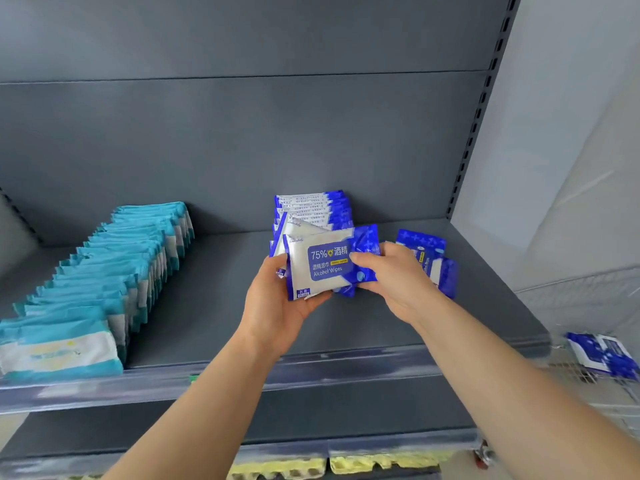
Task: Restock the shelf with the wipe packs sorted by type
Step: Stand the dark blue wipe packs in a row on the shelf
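- A grey shelf is filling most of the view. A grey back panel is standing behind it, and a clear strip is running along its front edge.
- A long row of teal packs is standing on the left side of the shelf, going from the front edge toward the back.
- A row of blue packs is standing near the middle, close to the back panel.
- The left hand is gripping the front blue pack from below, and the right hand is pinching its right end. The pack is being held just in front of the blue row.
- Two loose blue packs are lying just behind the right hand.
- A white wall is standing on the right.
- A wire basket is holding more blue packs there.
- Yellow trays are sitting lower down.
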### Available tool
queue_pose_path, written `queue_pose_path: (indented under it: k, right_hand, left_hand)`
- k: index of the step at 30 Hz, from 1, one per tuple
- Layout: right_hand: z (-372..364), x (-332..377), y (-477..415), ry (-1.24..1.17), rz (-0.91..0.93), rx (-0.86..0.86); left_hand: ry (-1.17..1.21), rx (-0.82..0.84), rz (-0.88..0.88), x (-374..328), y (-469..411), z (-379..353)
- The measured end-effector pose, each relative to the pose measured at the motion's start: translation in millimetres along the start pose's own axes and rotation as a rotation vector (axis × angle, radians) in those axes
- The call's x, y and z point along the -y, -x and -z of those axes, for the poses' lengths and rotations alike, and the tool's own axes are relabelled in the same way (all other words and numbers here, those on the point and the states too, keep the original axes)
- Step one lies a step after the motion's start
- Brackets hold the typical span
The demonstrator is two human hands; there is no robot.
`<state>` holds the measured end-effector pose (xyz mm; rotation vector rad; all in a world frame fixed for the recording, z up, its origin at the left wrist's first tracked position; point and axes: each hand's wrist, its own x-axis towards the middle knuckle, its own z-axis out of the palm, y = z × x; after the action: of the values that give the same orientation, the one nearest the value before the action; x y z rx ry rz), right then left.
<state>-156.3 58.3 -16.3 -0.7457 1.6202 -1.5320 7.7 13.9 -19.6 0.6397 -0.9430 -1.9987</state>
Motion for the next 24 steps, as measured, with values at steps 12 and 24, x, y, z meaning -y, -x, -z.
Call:
queue_pose_path:
  k: [12, 24]
  right_hand:
    - [38, 20, -7, 0.604, 0.229, -0.183]
    - [94, 11, -38, 0.667, -0.020, -0.071]
  left_hand:
    - [-1.159, -0.222, -0.182, -8, -27, 38]
    - [-1.441, -0.274, -0.226, -2, -55, 26]
